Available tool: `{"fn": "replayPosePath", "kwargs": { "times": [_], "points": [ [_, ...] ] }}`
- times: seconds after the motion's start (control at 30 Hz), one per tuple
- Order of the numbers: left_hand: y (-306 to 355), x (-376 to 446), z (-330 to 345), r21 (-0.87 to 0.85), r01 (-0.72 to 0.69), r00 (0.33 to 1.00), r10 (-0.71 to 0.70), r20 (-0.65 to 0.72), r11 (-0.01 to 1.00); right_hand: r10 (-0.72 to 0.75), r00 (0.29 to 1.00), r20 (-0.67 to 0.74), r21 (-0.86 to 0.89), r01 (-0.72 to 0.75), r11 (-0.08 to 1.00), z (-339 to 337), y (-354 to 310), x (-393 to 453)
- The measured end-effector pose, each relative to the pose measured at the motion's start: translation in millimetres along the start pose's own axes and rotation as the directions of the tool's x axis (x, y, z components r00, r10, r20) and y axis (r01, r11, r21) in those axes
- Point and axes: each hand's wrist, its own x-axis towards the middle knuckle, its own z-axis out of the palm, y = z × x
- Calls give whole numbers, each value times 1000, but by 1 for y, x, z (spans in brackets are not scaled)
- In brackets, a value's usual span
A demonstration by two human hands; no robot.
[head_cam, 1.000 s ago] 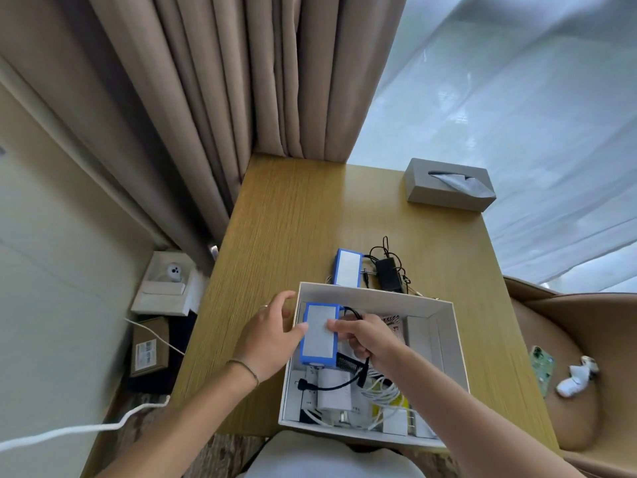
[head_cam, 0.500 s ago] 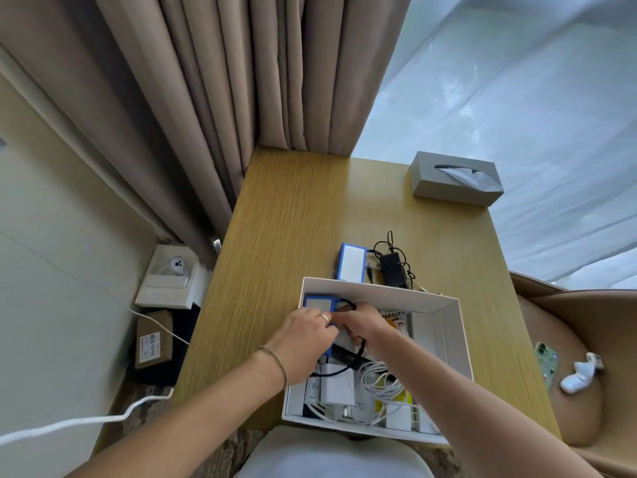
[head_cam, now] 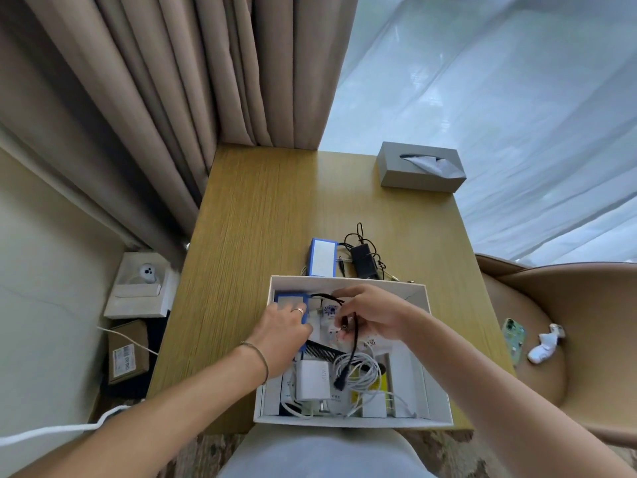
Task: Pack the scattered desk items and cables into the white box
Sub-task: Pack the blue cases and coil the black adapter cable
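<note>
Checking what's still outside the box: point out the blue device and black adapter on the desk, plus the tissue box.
blue device (head_cam: 323,258), head view, middle of its white top face.
black adapter (head_cam: 361,259), head view, centre of its body.
tissue box (head_cam: 410,177), head view, grey front wall.

Beige curtains (head_cam: 179,98); sheer daylit drapes (head_cam: 499,98); wooden desk (head_cam: 262,215); tan armchair (head_cam: 568,305)
</note>
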Motion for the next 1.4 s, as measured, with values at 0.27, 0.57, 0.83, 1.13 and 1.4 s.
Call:
{"fn": "replayPosePath", "kwargs": {
  "times": [0.27,0.57,0.83,1.13,1.4],
  "points": [
    [1,5,2,21,-32,999,31,35,999,-254,916,-311,-369,130,920,-36,29,-5],
    [3,3,0,-8,-63,996,63,58,998,-381,848,-368,-663,48,747,-30,61,12],
    [-14,15,-41,-580,-4,934,-204,-293,815,-532,781,-327,-609,256,751,-37,30,-16],
    [-39,98,-60,-824,295,833,-552,-26,483,-583,741,-334,-394,452,800,-57,-19,-20],
    [-30,168,-40,-623,548,807,-550,217,558,-556,765,-325,-334,457,824,-70,-16,-2]
  ]
}}
